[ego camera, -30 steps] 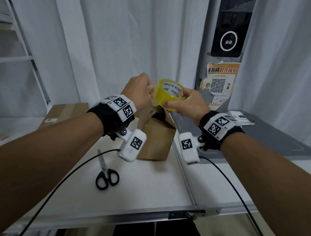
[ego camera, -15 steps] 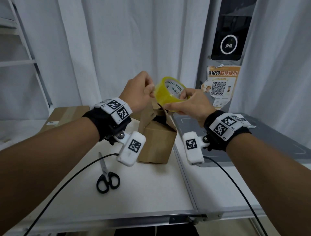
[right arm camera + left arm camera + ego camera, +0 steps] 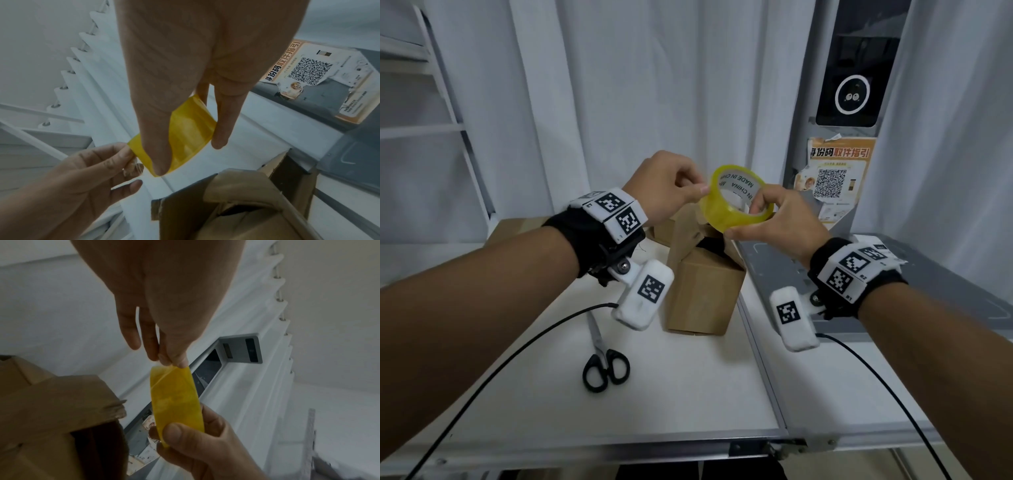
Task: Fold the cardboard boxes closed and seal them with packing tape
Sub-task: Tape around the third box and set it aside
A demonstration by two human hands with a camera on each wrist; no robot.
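Between both hands (image 3: 784, 219), tape roll (image 3: 736, 202) (pinched)

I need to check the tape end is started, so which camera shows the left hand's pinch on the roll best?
The left wrist view: the left hand pinches the lifted edge of the tape roll in plain sight. The head view shows it small; the right wrist view partly hides it.

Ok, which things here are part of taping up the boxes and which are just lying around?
For the job:
tape roll, held in both hands, left and right
open box
flat box
scissors

Lying about:
poster
black panel
curtain
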